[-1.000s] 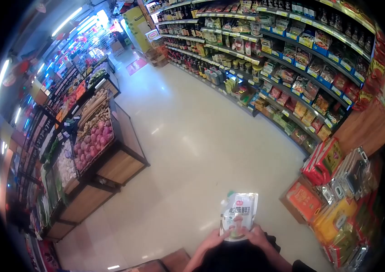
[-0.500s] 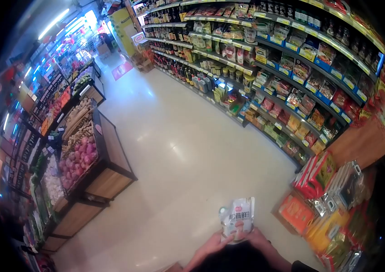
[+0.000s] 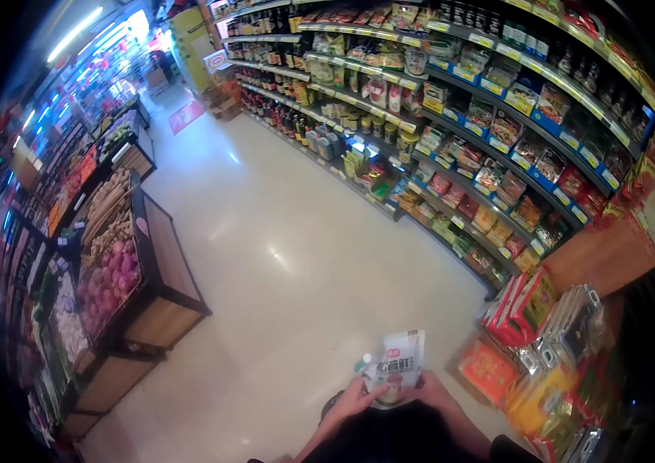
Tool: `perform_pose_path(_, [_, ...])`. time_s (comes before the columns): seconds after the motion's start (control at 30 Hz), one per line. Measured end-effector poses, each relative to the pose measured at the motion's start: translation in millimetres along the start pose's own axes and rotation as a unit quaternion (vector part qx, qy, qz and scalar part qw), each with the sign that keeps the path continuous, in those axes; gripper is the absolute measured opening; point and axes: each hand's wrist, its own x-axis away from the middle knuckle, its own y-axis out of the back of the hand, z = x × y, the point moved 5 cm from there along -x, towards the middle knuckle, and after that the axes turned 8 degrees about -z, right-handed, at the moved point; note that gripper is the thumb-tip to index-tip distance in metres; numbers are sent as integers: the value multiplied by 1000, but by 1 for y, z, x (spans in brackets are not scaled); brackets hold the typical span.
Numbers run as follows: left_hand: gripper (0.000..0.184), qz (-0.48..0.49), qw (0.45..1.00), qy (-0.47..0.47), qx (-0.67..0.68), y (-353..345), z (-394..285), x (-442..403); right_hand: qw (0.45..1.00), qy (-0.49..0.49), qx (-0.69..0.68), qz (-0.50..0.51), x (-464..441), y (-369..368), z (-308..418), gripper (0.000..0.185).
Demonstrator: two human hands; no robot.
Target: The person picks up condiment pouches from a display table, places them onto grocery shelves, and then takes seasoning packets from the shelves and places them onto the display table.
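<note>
A white pouch [image 3: 397, 361] with dark printed characters, a small red logo and a green cap at its upper left corner is held upright at the bottom centre. My left hand [image 3: 358, 397] grips its lower left side, the thumb lying across the front. My right hand [image 3: 429, 392] is closed on the lower right edge. The fingers behind the pouch are hidden. Dark clothing shows just below both hands.
Shelves [image 3: 489, 147] of packets, jars and bottles line the right side. Bagged goods [image 3: 524, 309] and an orange package [image 3: 488, 370] are stacked at the lower right. A wooden produce stand [image 3: 162, 309] with purple-red onions [image 3: 111, 282] is on the left. Pale floor [image 3: 281, 255] lies between.
The view has turned, so the produce stand and shelves sit farther left. Both hands still hold the pouch, which now appears slightly farther left and more tilted.
</note>
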Motion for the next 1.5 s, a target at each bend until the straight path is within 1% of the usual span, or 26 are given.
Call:
perform_pose_path(0.03, [33,6,1000,10,-8,0,-1,-4,1000,6,-15,-17,-2,7,-1,34])
perform_pose_path(0.1, [43,8,997,-26,-69,2,7,-15,997,20,-49,-52,-9,15,1,34])
perform_pose_path(0.13, [49,10,994,-44,-100,4,8,-20,996,21,-48,-76,-11,16,3,28])
perform_pose_path(0.17, [49,19,992,-40,-119,6,13,-24,994,24,-53,-92,-11,17,7,26])
perform_pose_path(0.23, [51,35,987,-31,-154,6,-10,-30,990,27,-60,-122,-10,12,29,22])
perform_pose_path(0.33, [47,-3,997,50,-53,13,3,-44,985,18,-49,-167,-18,19,22,20])
perform_pose_path(0.43, [40,-3,999,26,-23,16,0,-66,985,32,-31,-164,-31,20,29,21])
perform_pose_path(0.53, [30,-19,998,-23,-56,19,-20,-91,983,38,-25,-175,-57,32,24,22])
perform_pose_path(0.63, [26,-93,995,-25,1,23,-51,-115,990,37,-5,-136,-90,45,34,19])
perform_pose_path(0.73, [25,-133,991,-26,-22,32,-63,-137,981,68,-30,-179,-121,59,35,21])
perform_pose_path(0.83, [26,-122,980,-112,-109,38,-76,-165,981,35,-46,-184,-156,73,37,24])
perform_pose_path(0.87, [28,-126,983,-86,-103,39,-76,-174,979,60,-25,-191,-165,78,47,25])
perform_pose_path(0.93, [34,-131,987,-35,-91,41,-81,-192,981,77,-27,-177,-181,82,75,25])
perform_pose_path(0.97, [33,-135,988,-5,-72,42,-84,-201,981,87,-30,-172,-189,84,89,25])
perform_pose_path(1.0, [32,-137,989,26,-52,41,-89,-208,981,113,13,-160,-196,85,105,23])
perform_pose_path(1.03, [31,-137,988,56,-31,40,-93,-217,980,106,81,-145,-203,92,104,21])
perform_pose_path(1.1, [30,-181,983,16,-6,40,-105,-240,990,84,21,-114,-215,93,119,20])
perform_pose_path(1.13, [29,-203,979,-3,7,40,-111,-250,994,58,-14,-90,-223,94,125,23])
perform_pose_path(1.23, [25,-195,979,-17,54,37,-143,-272,992,120,-16,-40,-247,104,154,27])
perform_pose_path(1.27, [20,-199,979,-8,45,37,-145,-277,991,124,-22,-37,-256,109,157,32])
perform_pose_path(1.37, [17,-203,974,-88,-47,42,-138,-293,991,134,-3,28,-270,100,188,32])
perform_pose_path(1.47, [17,-209,966,-136,-74,54,-152,-304,991,131,31,2,-287,96,201,28])
perform_pose_path(1.5, [17,-221,965,-119,-72,57,-158,-308,992,126,26,-13,-295,95,203,27])
